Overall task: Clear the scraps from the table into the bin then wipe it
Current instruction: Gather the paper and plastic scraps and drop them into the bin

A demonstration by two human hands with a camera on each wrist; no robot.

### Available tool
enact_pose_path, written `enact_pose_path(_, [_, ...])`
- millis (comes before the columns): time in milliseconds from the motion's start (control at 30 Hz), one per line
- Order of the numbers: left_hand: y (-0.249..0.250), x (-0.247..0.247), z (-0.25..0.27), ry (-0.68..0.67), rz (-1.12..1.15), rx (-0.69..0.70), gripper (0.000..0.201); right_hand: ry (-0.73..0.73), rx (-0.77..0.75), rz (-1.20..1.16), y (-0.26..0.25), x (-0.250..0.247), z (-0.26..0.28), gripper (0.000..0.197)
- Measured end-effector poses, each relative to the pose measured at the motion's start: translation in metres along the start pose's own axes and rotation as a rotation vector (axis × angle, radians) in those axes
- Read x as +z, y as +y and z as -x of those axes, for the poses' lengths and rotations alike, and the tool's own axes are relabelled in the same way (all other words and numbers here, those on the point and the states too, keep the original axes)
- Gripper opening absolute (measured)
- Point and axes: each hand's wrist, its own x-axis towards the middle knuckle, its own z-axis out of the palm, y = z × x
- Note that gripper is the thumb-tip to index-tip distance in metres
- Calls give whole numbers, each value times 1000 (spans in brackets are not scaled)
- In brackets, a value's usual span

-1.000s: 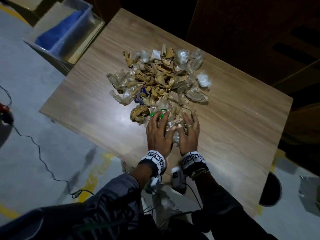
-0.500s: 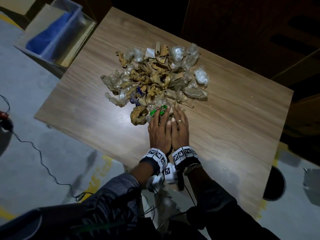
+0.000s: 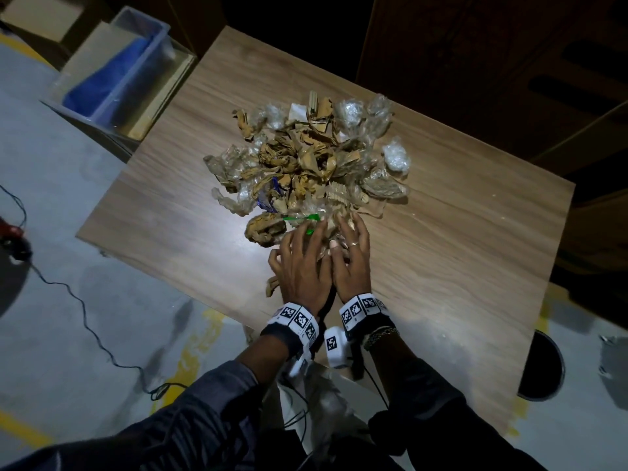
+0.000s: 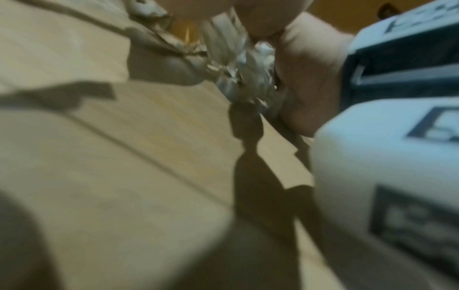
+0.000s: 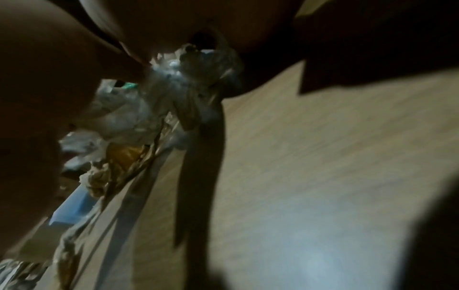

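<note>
Off to the left, on the floor by the table's far corner, stands the bin point(image 3: 112, 68), a clear tub with a blue liner, nothing of the scraps in it that I can make out. One bin, then, and it sits well apart from the work.

On the table point(image 3: 458, 266) lies one heap of scraps point(image 3: 306, 161): crumpled brown paper and clear plastic wrappers tangled together, too many and too overlapped for me to count piece by piece. A green-marked wrapper point(image 3: 300, 218) sits at the near edge of the heap, a lone white crumple point(image 3: 395, 157) just off its right side, and one brown bit point(image 3: 272, 287) pokes out by the left wrist.

The left hand point(image 3: 300, 266) lies palm down on the near part of the heap, fingers spread and a little bent over the wrappers; they press on them more than grip them. Just beside it, touching along the thumb side, the right hand point(image 3: 351, 256) does the same, fingers fairly straight on the clear plastic, a ring showing. From the wrist views crinkled plastic point(image 4: 238, 64) is bunched under both palms, though they are too blurred to say if any finger has closed round it.

So I judge this the first step, gathering; wiping has not begun and I see no cloth. Next the hands need to curl under a manageable bunch, lift it clear without shedding bits, and carry it leftward across the table to the bin.
</note>
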Motion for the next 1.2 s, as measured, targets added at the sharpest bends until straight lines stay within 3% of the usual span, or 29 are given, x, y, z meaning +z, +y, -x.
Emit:
enact_pose_path(167, [-7, -16, 0, 88, -10, 47, 52, 76, 5, 20, -8, -6, 3, 56])
enact_pose_path(300, [-18, -28, -13, 139, 11, 114, 59, 99, -3, 79, -10, -15, -1, 58])
enact_pose_path(433, [-52, -27, -30, 35, -116, 106, 76, 101, -34, 128, -4, -21, -6, 67])
enact_pose_path(567, [-58, -16, -25, -81, -124, 123, 77, 48, -33, 196, -5, -14, -10, 66])
enact_pose_path(833, [-24, 10, -7, -77, 174, 0, 48, -53, -100, 260, -8, 5, -7, 50])
enact_pose_path(1033, [-16, 26, -3, -86, 356, -29, 48, -41, -92, 137, -5, 8, -2, 46])
enact_pose_path(1200, [-7, 37, -3, -65, 481, -9, 49, -50, 23, -46, 0, 8, 4, 38])
